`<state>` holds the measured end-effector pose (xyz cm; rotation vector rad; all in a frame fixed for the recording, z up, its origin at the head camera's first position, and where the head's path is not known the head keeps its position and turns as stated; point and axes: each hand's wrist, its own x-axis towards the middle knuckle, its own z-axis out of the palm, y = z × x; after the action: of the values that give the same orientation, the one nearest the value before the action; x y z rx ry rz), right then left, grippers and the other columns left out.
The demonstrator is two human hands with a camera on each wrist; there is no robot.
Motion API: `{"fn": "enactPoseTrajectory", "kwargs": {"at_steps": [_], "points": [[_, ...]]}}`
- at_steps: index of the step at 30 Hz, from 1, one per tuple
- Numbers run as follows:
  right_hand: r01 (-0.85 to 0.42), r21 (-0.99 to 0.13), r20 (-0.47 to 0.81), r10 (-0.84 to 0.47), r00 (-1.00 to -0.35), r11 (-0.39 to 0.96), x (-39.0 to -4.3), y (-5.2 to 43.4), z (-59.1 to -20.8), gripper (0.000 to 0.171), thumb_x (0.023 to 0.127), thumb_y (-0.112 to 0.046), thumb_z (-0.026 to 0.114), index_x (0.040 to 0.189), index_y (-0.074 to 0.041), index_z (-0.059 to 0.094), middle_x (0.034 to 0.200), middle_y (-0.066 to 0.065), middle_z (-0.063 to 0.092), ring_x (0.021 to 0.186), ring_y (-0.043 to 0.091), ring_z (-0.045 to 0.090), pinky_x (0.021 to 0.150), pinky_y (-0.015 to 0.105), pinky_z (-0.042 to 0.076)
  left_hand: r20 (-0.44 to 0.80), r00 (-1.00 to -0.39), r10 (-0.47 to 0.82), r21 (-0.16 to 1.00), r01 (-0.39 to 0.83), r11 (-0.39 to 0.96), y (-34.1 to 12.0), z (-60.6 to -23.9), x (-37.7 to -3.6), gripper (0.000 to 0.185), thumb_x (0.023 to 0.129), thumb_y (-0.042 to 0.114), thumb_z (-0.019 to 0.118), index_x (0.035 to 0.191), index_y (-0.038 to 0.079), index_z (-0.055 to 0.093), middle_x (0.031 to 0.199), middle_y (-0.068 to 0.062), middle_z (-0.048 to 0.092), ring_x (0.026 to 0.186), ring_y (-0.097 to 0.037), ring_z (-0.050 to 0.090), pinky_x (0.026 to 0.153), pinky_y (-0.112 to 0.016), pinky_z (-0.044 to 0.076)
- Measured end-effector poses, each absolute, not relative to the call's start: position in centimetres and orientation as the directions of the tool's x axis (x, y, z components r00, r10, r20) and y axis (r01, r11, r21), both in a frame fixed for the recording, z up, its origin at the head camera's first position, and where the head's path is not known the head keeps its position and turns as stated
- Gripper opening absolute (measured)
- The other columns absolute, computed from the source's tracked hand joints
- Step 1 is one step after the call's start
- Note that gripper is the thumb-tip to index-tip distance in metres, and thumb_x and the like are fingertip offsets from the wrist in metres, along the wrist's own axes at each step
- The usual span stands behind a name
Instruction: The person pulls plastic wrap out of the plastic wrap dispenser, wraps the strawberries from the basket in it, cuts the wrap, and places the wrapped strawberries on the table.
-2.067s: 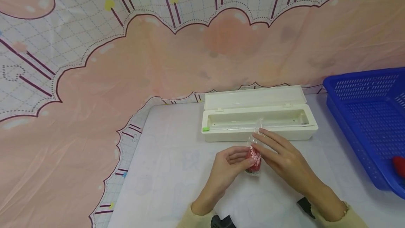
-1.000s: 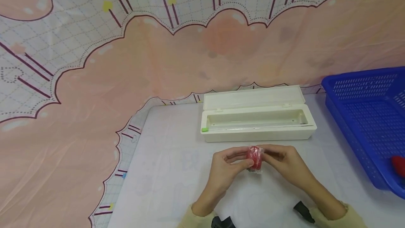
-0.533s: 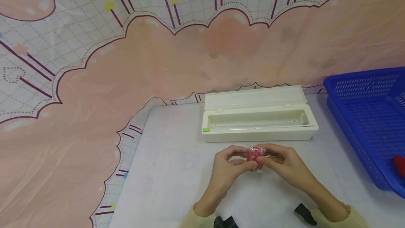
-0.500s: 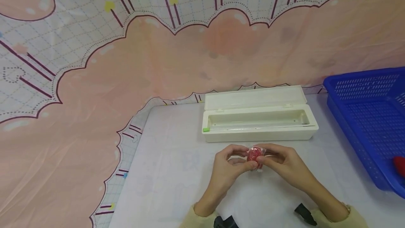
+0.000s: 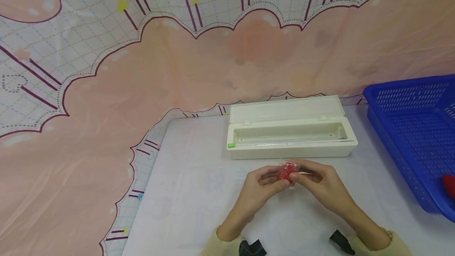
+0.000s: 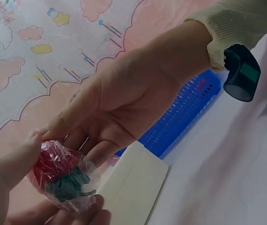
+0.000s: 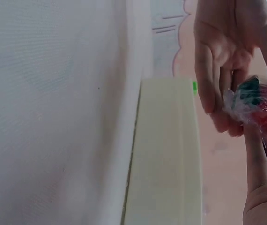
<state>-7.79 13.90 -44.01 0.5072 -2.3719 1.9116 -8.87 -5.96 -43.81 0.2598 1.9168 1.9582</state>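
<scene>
A red strawberry (image 5: 286, 172) with a dark green leafy top (image 6: 69, 186) is wrapped in crinkled clear plastic film (image 7: 239, 104). It is held above the table, just in front of the white box. My left hand (image 5: 258, 189) grips it from the left, thumb on the near side. From the right, my right hand (image 5: 326, 188) pinches the wrapped strawberry between thumb and fingers. In the head view the green top is hidden.
Behind the hands stands a long white cling film dispenser (image 5: 291, 153), its lid (image 5: 286, 110) raised, with a green tab (image 5: 232, 145) at its left end. A blue basket (image 5: 399, 163) on the right contains a red item (image 5: 448, 186). Patterned cloth covers the wall behind.
The right hand came down from the film's upper end to the strawberry's right side. Film that stood up above it is now gathered close. Since then, the strawberry has been turned slightly.
</scene>
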Motion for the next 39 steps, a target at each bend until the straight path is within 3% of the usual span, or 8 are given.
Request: {"fn": "enactPoseTrajectory", "kwargs": {"at_steps": [10, 14, 18, 24, 31, 39], "points": [[-0.353, -0.928, 0.32, -0.229, -0.919, 0.12, -7.9, 13.7, -44.3, 0.04, 0.091, 0.003, 0.066, 0.131, -0.004, 0.063, 0.126, 0.016, 0.067, 0.107, 0.007, 0.067, 0.084, 0.023, 0.057, -0.133, -0.896, 0.424, 0.986, -0.162, -0.034, -6.3, -44.1, -9.0, 0.036, 0.091, 0.015, 0.074, 0.121, -0.003, 0.067, 0.112, -0.018, 0.072, 0.103, -0.024, 0.072, 0.087, -0.03, 0.058], [-0.386, -0.902, 0.338, -0.237, -0.911, 0.196, -7.9, 13.6, -44.5, 0.043, 0.09, 0.0, 0.07, 0.131, -0.013, 0.064, 0.124, 0.007, 0.067, 0.114, 0.005, 0.061, 0.095, 0.016, 0.049, -0.106, -0.897, 0.429, 0.993, -0.119, -0.003, -6.5, -44.2, -9.0, 0.033, 0.089, 0.017, 0.075, 0.117, 0.0, 0.07, 0.11, -0.015, 0.074, 0.1, -0.02, 0.072, 0.085, -0.028, 0.058], [-0.401, -0.896, 0.335, -0.299, -0.894, 0.194, -8.0, 13.7, -44.4, 0.045, 0.092, -0.002, 0.068, 0.133, -0.019, 0.062, 0.128, 0.008, 0.063, 0.119, 0.008, 0.057, 0.1, 0.016, 0.046, -0.094, -0.887, 0.452, 0.995, -0.097, 0.015, -6.6, -44.3, -9.1, 0.031, 0.089, 0.02, 0.076, 0.113, 0.001, 0.073, 0.106, -0.014, 0.075, 0.095, -0.015, 0.073, 0.083, -0.029, 0.059], [-0.408, -0.898, 0.332, -0.356, -0.874, 0.164, -8.0, 13.9, -44.2, 0.037, 0.094, 0.0, 0.064, 0.128, -0.015, 0.064, 0.126, 0.004, 0.064, 0.116, 0.008, 0.059, 0.097, 0.017, 0.048, -0.108, -0.865, 0.491, 0.994, -0.103, 0.036, -7.0, -44.0, -9.2, 0.031, 0.089, 0.017, 0.075, 0.113, -0.003, 0.072, 0.104, -0.018, 0.074, 0.09, -0.012, 0.073, 0.081, -0.028, 0.059], [-0.377, -0.898, 0.301, -0.308, -0.903, 0.228, -8.0, 14.2, -43.9, 0.033, 0.092, -0.005, 0.069, 0.123, -0.013, 0.069, 0.119, 0.001, 0.071, 0.109, 0.005, 0.065, 0.09, 0.019, 0.054, -0.099, -0.917, 0.388, 0.995, -0.082, 0.06, -7.0, -43.6, -9.3, 0.027, 0.085, 0.013, 0.079, 0.108, 0.001, 0.074, 0.101, -0.015, 0.075, 0.088, -0.016, 0.074, 0.077, -0.026, 0.059], [-0.27, -0.947, 0.229, -0.219, -0.948, 0.176, -7.8, 14.5, -43.5, 0.034, 0.085, -0.005, 0.076, 0.118, 0.002, 0.07, 0.11, 0.018, 0.073, 0.089, 0.011, 0.073, 0.073, 0.025, 0.06, -0.106, -0.932, 0.347, 0.99, -0.13, -0.047, -6.7, -43.6, -9.2, 0.03, 0.09, 0.015, 0.075, 0.111, -0.004, 0.069, 0.102, -0.019, 0.073, 0.081, -0.012, 0.072, 0.077, -0.031, 0.06]]}}
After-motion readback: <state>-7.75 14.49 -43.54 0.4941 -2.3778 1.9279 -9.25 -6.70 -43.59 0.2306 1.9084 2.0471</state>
